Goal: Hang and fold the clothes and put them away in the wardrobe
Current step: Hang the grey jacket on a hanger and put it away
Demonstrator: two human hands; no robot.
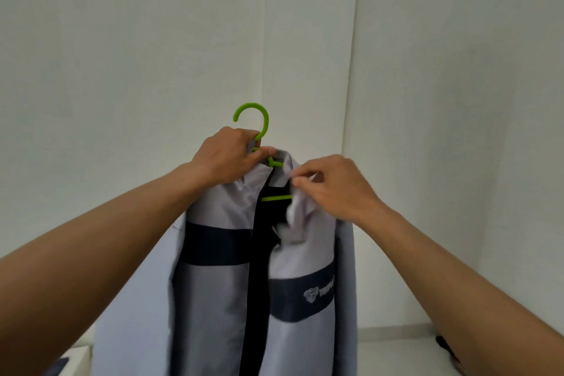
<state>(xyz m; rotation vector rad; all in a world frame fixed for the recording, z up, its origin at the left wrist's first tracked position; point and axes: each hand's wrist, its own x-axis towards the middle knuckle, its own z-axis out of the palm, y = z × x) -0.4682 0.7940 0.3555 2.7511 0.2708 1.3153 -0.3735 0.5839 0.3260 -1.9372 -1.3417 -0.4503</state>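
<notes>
Two hands hold a pale grey jacket (225,268) up before a white wall (122,40). Left hand (224,159) grips the green hanger (254,128) just under its hook; right hand (334,185) pinches what seems, through blur, the jacket's collar.

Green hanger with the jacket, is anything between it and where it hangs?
No rail or open wardrobe shows. Only flat white panels stand behind the green hanger, its hook free. The left hand grips its neck, the right hand pinches the jacket collar.
</notes>
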